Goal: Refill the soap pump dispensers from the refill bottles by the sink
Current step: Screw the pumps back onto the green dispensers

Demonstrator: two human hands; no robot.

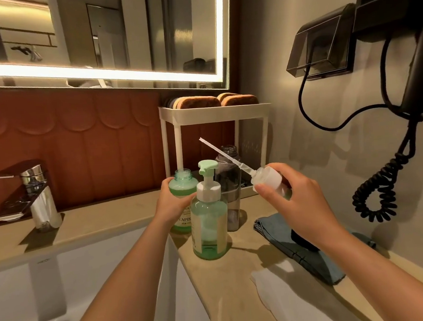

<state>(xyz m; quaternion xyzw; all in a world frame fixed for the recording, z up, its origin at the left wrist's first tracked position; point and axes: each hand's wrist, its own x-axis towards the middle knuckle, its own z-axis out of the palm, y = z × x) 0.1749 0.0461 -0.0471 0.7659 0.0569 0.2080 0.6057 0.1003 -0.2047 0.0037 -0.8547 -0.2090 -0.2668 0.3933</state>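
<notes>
Beside the sink point(25, 289), my left hand point(169, 201) grips the open green bottle point(182, 188) while my right hand point(294, 199), right of it, pinches the removed pump head point(266, 180).

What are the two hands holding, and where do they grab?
The left hand grips the open green bottle around its body. The right hand holds the pump top by its white collar.

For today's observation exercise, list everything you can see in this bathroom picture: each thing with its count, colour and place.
Open bottle: 1, green, held at counter.
Pump dispenser: 1, green, counter front.
Tall bottle: 1, grey, capless, behind dispenser.
Pump head: 1, white, tube up-left, held.
Rack: 1, white, corner.
Sponges: several, brown, atop rack.
Tap: 1, chrome, left.
Cloth: 1, blue, counter right.
Hairdryer: 1, black, wall.
Left hand: grips open bottle.
Right hand: grips pump head.
</notes>
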